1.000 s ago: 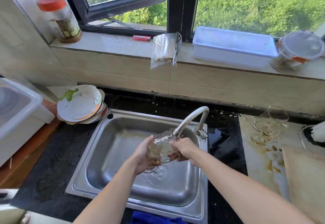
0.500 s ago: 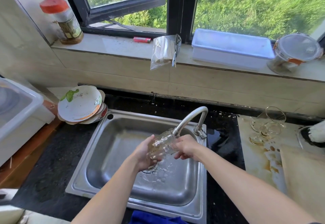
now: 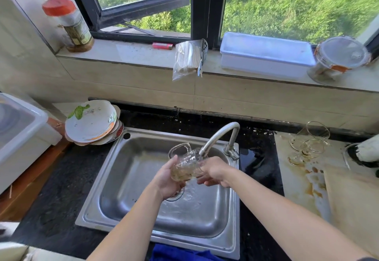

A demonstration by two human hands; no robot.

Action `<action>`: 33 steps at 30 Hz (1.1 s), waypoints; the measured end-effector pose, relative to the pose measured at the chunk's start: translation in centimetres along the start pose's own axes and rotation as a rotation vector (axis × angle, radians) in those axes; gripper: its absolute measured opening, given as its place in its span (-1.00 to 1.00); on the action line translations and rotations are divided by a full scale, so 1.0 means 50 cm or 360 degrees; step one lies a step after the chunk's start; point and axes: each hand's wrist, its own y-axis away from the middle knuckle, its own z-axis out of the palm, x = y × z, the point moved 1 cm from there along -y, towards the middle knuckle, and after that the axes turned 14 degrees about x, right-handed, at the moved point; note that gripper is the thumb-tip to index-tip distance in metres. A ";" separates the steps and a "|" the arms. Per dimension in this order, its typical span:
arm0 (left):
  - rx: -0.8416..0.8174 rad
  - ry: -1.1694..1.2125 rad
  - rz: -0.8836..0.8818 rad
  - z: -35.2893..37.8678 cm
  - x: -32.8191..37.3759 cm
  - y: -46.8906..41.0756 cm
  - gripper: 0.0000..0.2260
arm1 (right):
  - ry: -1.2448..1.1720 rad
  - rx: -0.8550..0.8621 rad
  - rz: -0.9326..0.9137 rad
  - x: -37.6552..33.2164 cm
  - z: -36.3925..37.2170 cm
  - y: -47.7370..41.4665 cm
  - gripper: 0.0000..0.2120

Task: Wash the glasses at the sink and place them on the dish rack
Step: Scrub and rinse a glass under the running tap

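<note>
A clear ribbed glass mug (image 3: 185, 165) with a looped handle is held on its side under the spout of the faucet (image 3: 219, 135), above the steel sink (image 3: 127, 180). My left hand (image 3: 167, 180) cups its base from below left. My right hand (image 3: 214, 171) grips its mouth end, fingers partly hidden by the glass. Water splashes over the drain beneath. Two more stemmed glasses (image 3: 309, 143) lie on the stained counter to the right of the sink.
A stack of dirty plates (image 3: 92, 123) sits at the sink's back-left corner. A white plastic bin (image 3: 18, 135) stands at far left. The sill holds a red-lidded jar (image 3: 70, 24), a lighter, a bag of sticks (image 3: 188, 59), a white box (image 3: 264, 55) and a lidded container (image 3: 338, 59). A wooden board (image 3: 352, 205) lies at right; a blue cloth (image 3: 178, 253) lies at the front edge.
The mug has been turned in my hands so its handle now points up and left. Both hands stay under the spout with only a slight shift.
</note>
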 end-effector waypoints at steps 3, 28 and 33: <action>0.0164 -0.0131 -0.0097 -0.003 -0.010 -0.016 -0.58 | 0.0007 0.0122 -0.0176 -0.015 -0.003 0.002 -0.84; 0.0098 -0.0441 -0.0255 0.005 -0.030 -0.012 -0.39 | 0.0373 0.0207 -0.0123 -0.023 -0.035 -0.012 -0.86; 0.0203 -0.0078 0.0000 0.005 -0.019 -0.019 -0.57 | 0.0072 0.0186 0.0063 -0.010 -0.023 -0.006 -0.84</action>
